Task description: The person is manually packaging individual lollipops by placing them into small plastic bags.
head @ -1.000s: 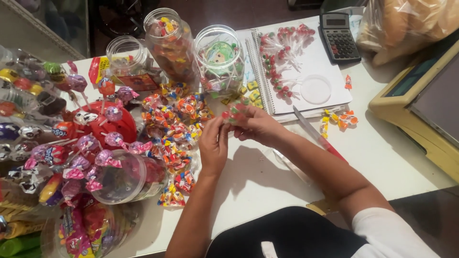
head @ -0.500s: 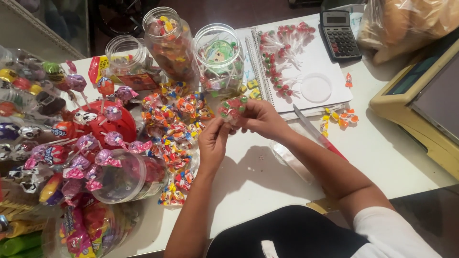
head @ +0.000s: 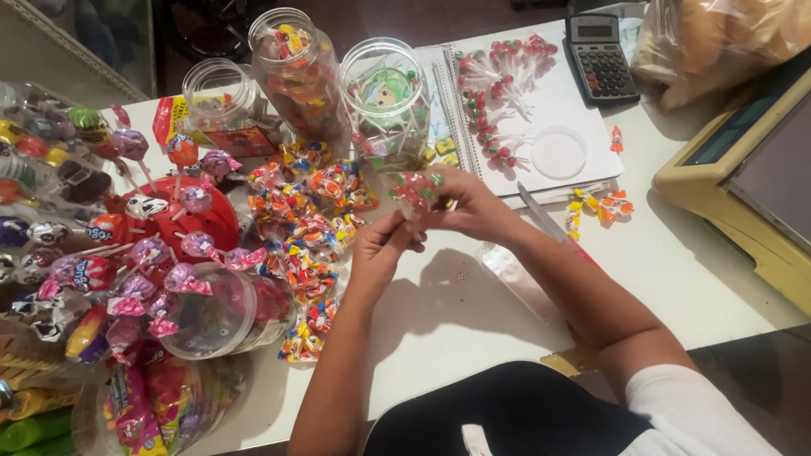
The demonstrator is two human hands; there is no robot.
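Note:
My right hand grips a small bunch of red-and-green wrapped lollipops just in front of a clear jar with sticks and a green label. My left hand is curled around the white sticks of that same bunch, right below it. Both hands meet above the white table, at the edge of a pile of orange and yellow wrapped candies.
A tall candy-filled jar and a low empty jar stand behind. Red lollipops and a round lid lie on a notebook. A calculator, a scale, a knife and a lollipop display surround the hands.
Both hands have shifted slightly toward the jar with the lollipop bunch, and my left hand has closed up on its sticks.

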